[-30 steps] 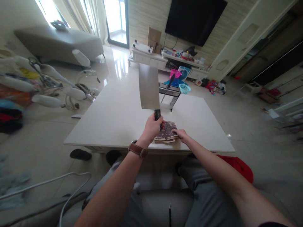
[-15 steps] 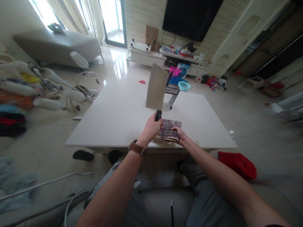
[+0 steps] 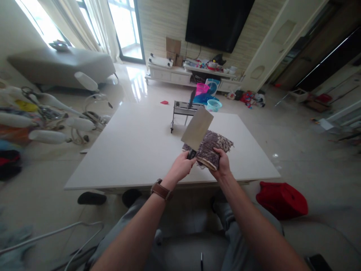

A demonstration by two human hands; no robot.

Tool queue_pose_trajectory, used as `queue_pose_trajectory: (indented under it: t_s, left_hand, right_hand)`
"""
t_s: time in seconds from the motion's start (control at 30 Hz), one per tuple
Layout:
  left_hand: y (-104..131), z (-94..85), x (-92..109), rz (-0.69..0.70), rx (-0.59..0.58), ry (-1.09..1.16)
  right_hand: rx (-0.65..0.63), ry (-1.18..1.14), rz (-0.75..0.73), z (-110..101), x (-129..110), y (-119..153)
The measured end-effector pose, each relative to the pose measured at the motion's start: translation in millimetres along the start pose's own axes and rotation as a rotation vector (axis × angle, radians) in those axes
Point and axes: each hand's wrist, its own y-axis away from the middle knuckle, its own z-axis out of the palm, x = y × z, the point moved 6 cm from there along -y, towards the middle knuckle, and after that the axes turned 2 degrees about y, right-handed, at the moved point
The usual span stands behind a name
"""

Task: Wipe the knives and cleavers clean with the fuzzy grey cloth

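Observation:
My left hand (image 3: 182, 165) is wrapped round the black handle of a cleaver (image 3: 197, 129). Its broad metal blade points up and tilts to the right, in front of part of a folded brown-and-white shaggy cloth (image 3: 216, 145). The cloth's near right side is gripped in my right hand (image 3: 222, 162), thumb on top and the other fingers mostly hidden beneath. Behind the blade, a small black-framed rack (image 3: 182, 109) stands on the white table (image 3: 135, 150), with a dark-handled piece (image 3: 192, 98) upright in it.
A small red piece (image 3: 164, 102) lies near the table's far edge. Beyond that edge are a light-blue basket (image 3: 214, 105) and a pink basket (image 3: 201, 89). A red stool or bag (image 3: 282, 199) sits right of my legs. A lamp with several white arms (image 3: 50, 136) stands at left.
The cleaver has come down and tipped to the right, uncovering more of the rack. My right hand has shifted right and up with the cloth, which now shows more of its surface.

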Motion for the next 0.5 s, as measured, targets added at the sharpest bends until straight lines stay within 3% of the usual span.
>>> queue_pose_trajectory:
  t_s: [0.13,0.27,0.37,0.5]
  left_hand:
    - [1,6.6,2,0.061,0.01,-0.129]
    - [1,11.3,-1,0.04,0.01,-0.127]
    - [-1,13.3,-8,-0.033,0.006,-0.08]
    - [-1,14.8,-10,-0.048,0.015,-0.087]
  right_hand:
    - [0.019,-0.062,0.0,9,-14,10]
    - [-0.101,-0.127,-0.063,14,-32,23]
    - [-0.172,-0.097,-0.036,8,-35,23]
    - [-0.143,0.009,-0.089,-8,-31,11]
